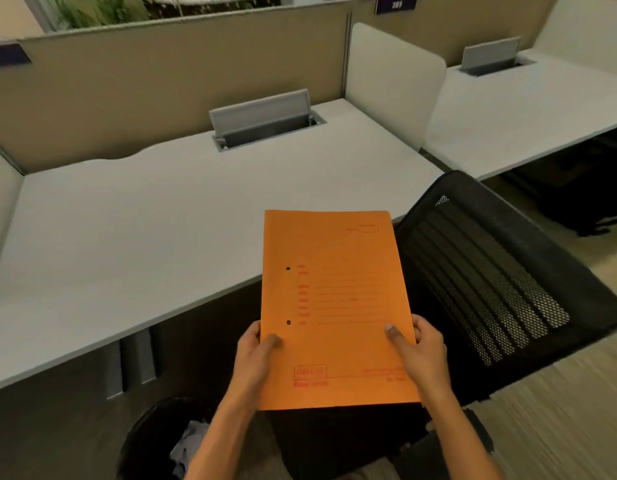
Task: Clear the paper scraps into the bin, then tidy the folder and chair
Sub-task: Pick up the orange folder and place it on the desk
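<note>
We hold orange folder (336, 306) closed, in air, far edge over near edge of tabletop (144, 237). Left hand (256, 355) grip clenched on folder's lower left edge, thumb on cover. Right hand (417, 351) grip clenched on lower right edge, thumb on cover. Black mesh chair (490, 289) just right of folder, backrest toward us. Black bin (154, 441) on floor below left forearm, crumpled paper scraps (189, 448) inside.

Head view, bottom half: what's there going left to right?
Bin with paper scraps → left hand → orange folder → right hand → black mesh chair.
</note>
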Demonstrator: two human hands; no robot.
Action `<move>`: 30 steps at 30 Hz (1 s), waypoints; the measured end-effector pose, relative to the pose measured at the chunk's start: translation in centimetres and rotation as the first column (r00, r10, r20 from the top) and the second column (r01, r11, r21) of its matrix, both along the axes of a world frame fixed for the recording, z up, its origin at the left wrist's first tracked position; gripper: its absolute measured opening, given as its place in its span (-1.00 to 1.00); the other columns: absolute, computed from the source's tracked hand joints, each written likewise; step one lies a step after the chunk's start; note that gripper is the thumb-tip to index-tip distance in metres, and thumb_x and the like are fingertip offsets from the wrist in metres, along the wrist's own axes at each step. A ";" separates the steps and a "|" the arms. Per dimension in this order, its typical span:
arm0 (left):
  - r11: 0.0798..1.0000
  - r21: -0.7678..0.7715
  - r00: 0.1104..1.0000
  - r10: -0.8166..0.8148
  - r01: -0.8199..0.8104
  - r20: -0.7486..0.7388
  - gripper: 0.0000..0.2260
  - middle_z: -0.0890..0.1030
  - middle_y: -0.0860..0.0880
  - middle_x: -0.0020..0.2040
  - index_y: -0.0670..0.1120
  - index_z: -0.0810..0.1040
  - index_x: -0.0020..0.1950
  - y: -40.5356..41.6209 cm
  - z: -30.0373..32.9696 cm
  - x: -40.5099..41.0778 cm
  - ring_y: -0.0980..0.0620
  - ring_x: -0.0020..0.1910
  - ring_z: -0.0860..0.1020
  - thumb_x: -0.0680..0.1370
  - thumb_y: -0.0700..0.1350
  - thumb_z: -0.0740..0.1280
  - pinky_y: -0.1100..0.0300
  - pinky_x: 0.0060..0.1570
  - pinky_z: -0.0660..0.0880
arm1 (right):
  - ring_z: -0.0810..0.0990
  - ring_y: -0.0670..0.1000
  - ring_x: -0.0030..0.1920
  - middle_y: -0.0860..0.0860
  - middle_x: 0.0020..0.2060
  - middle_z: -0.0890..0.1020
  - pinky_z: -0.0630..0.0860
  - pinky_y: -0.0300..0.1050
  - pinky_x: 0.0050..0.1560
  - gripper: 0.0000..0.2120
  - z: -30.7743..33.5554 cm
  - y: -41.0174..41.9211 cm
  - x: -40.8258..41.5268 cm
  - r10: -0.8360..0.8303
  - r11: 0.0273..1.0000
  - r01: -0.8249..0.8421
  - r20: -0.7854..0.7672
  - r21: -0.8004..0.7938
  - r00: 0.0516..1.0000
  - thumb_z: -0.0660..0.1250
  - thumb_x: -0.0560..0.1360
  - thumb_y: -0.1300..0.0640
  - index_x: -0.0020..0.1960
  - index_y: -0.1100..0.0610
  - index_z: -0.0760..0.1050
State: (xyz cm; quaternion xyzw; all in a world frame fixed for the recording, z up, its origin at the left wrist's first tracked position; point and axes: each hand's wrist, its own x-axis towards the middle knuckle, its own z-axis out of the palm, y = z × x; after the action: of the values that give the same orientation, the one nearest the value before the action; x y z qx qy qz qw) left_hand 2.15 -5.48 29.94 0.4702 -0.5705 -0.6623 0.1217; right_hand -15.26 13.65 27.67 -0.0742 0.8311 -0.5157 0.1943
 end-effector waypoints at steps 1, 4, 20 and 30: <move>1.000 -0.005 1.000 0.008 -0.008 -0.020 -0.85 0.67 -0.12 0.08 -0.07 0.49 0.21 -0.2 0.9 0.2 -0.11 -0.05 0.71 0.64 -0.16 0.27 -0.12 -0.06 0.65 | 0.71 -0.01 -0.08 -0.05 -0.09 0.72 0.66 0.20 0.00 -0.83 0.9 -0.2 0.0 0.020 1.000 -0.020 -0.001 -0.016 1.000 0.43 0.53 -0.02 0.09 -0.05 0.53; 0.998 -0.031 0.995 0.052 -0.055 -0.090 -0.78 0.69 -0.14 0.06 -0.10 0.50 0.22 -0.4 3.6 1.4 -0.13 -0.07 0.73 0.61 -0.06 0.33 -0.15 -0.05 0.66 | 0.72 -0.03 -0.06 -0.06 -0.06 0.73 0.67 0.17 0.01 -0.81 3.6 -0.5 0.3 0.093 0.993 -0.094 -0.016 -0.066 0.996 0.41 0.54 -0.03 0.13 -0.05 0.54; 0.970 -0.014 0.940 0.231 -0.242 -0.251 -0.75 0.70 -0.14 0.13 -0.10 0.51 0.28 -1.8 10.3 7.9 -0.18 0.02 0.71 0.62 -0.08 0.31 -0.27 0.07 0.60 | 0.74 -0.01 -0.02 0.00 0.06 0.71 0.70 0.13 -0.02 -0.79 11.7 -4.4 2.9 0.380 0.879 -0.376 -0.044 -0.295 0.924 0.36 0.58 0.01 0.15 -0.23 0.44; 0.958 0.039 0.900 0.280 -0.283 -0.335 -0.75 0.71 -0.15 0.11 -0.14 0.49 0.30 -6.2 10.5 10.8 -0.22 0.04 0.70 0.63 -0.14 0.28 -0.22 0.00 0.64 | 0.76 0.06 -0.06 0.00 -0.03 0.75 0.69 0.20 -0.03 -0.80 13.1 -9.7 4.7 0.407 0.854 -0.389 -0.022 -0.346 0.913 0.38 0.54 -0.01 0.15 -0.13 0.50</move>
State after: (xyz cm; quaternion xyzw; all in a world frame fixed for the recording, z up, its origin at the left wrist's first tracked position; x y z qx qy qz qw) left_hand 12.96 -11.71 40.43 0.4268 -0.4709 -0.7052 0.3143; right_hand -10.52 4.00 40.75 -0.2635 0.6897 -0.6029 0.3024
